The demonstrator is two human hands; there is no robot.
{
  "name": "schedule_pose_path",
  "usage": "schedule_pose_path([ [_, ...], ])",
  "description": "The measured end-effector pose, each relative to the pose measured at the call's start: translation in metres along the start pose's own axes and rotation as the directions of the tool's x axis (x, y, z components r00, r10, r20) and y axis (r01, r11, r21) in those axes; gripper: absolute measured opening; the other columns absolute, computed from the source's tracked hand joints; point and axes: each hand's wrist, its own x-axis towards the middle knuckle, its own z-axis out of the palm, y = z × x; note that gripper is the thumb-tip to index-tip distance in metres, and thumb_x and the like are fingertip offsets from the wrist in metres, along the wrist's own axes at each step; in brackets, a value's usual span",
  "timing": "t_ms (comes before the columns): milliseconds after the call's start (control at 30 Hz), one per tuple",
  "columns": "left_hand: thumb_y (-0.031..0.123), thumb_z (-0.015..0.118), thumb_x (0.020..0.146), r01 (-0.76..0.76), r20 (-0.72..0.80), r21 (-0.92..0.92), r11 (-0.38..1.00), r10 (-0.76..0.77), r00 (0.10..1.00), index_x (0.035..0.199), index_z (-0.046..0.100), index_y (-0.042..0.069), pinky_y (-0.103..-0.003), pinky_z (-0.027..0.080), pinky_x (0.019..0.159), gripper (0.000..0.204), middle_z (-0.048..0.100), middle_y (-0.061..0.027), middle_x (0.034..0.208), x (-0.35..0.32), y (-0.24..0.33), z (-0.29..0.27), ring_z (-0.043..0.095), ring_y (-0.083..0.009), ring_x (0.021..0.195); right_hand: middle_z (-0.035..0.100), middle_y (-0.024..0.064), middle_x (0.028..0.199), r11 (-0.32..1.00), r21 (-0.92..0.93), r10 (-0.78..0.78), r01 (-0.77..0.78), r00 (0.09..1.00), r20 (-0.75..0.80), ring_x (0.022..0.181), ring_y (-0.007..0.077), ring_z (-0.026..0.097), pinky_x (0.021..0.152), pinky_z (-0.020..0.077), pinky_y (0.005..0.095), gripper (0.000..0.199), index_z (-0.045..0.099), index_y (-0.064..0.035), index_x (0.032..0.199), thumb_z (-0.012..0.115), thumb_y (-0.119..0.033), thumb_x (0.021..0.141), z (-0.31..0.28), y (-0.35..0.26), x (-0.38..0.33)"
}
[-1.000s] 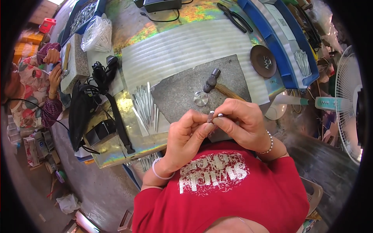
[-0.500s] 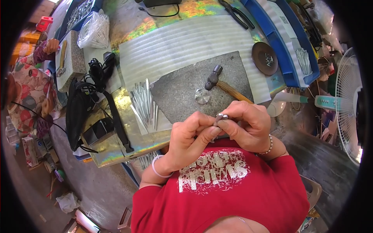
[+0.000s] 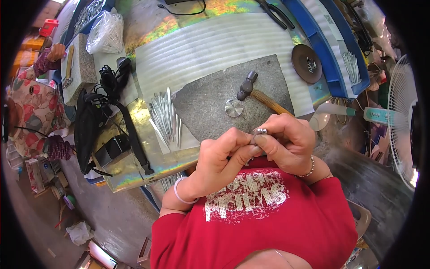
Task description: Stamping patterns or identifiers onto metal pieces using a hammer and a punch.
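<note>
Both hands are together above the table's near edge, with thumbs and forefingers pinched around a small shiny metal piece (image 3: 260,131). My left hand (image 3: 224,157) is closed at its lower left side, and my right hand (image 3: 286,142) grips it from the right. Fingers cover most of the piece, so its full shape is hidden. Just beyond them lies a dark grey stone slab (image 3: 201,105). On it rest a ball-peen hammer (image 3: 247,85) with a wooden handle and a round silvery metal disc (image 3: 234,108).
Thin metal rods (image 3: 165,119) lie left of the slab. A brown dish (image 3: 306,63) holds small metal bits. Pliers (image 3: 277,15), a blue tray (image 3: 318,40) and a black bag with straps (image 3: 87,134) surround the workspace. A fan (image 3: 403,121) stands right; another person (image 3: 38,94) sits left.
The metal piece has turned slightly in my fingers, and more of its shiny end shows at the right. Both hands stay pinched together in nearly the same place.
</note>
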Motion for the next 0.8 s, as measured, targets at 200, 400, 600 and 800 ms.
schedule_pose_path([
  [200,0.005,0.059,0.088,0.074,0.005,0.010,0.997,-0.074,0.997,0.086,0.051,0.000,-0.021,0.048,0.055,0.009,0.066,-0.0084,0.069,-0.004,-0.003,0.000,0.062,-0.0083,0.062,0.061,0.0023,0.067,0.903,0.225,0.342,-0.365,0.930,0.137,0.055,0.0042,0.058,0.044,0.0410,0.0163,0.009,0.056,0.0028,0.090,0.059,-0.005,0.088,-0.001,-0.004,0.000],
  [400,0.016,0.048,0.096,0.361,0.109,-0.412,0.837,-0.348,0.931,0.089,0.051,-0.001,-0.023,0.052,0.063,0.019,0.065,-0.0099,0.082,-0.010,0.005,0.000,0.062,-0.0121,0.069,0.060,0.0038,0.062,0.785,0.395,0.400,-0.478,0.877,0.267,0.044,0.0022,0.047,0.037,0.0323,0.0162,0.015,0.053,0.0007,0.080,0.059,-0.009,0.088,0.000,0.002,0.005],
  [600,0.019,0.044,0.098,0.409,0.193,-0.470,0.782,-0.361,0.912,0.095,0.053,-0.004,-0.029,0.056,0.070,0.025,0.066,-0.0153,0.090,-0.016,-0.002,-0.011,0.066,-0.0201,0.081,0.057,0.0028,0.060,0.758,0.433,0.420,-0.487,0.874,0.246,0.039,0.0016,0.041,0.034,0.0266,0.0169,0.015,0.052,-0.0019,0.076,0.060,-0.009,0.087,0.008,0.012,0.000],
  [800,0.019,0.044,0.098,0.416,0.192,-0.421,0.806,-0.369,0.909,0.096,0.054,-0.004,-0.029,0.056,0.071,0.026,0.065,-0.0153,0.089,-0.022,-0.002,-0.014,0.066,-0.0208,0.080,0.056,0.0016,0.059,0.697,0.475,0.452,-0.537,0.843,0.290,0.040,0.0017,0.042,0.035,0.0270,0.0169,0.016,0.053,-0.0020,0.076,0.060,-0.011,0.087,0.010,0.012,-0.003],
])
